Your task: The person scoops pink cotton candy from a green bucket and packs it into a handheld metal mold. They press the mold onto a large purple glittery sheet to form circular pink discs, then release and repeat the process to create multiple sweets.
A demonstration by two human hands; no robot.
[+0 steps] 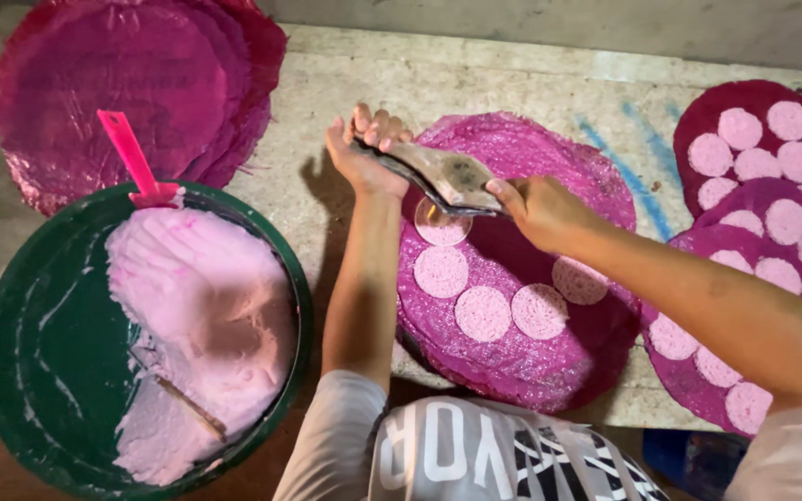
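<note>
- Two hands on one flat scraper (pixel 446 176): left hand (pixel 364 153) clamped on its far end, right hand (pixel 538 209) pinching the near end, tool spanning btwn them.
- Scraper's grey-brown, smeared, held just above the magenta mat (pixel 549 362).
- Five pale pink discs (pixel 483 313) on the mat; one sits right under the blade.
- Green bucket (pixel 39 362) w/ pink paste (pixel 206 315) at left; filled mats (pixel 754 176) at right.

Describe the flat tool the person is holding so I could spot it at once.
Start at the big round magenta mat in the middle of the table, dotted with pale pink discs. Just above its upper discs, both hands, left hand and right hand, grip a flat tool. It is the only grey-brown, smudged thing among all the pink.
</note>
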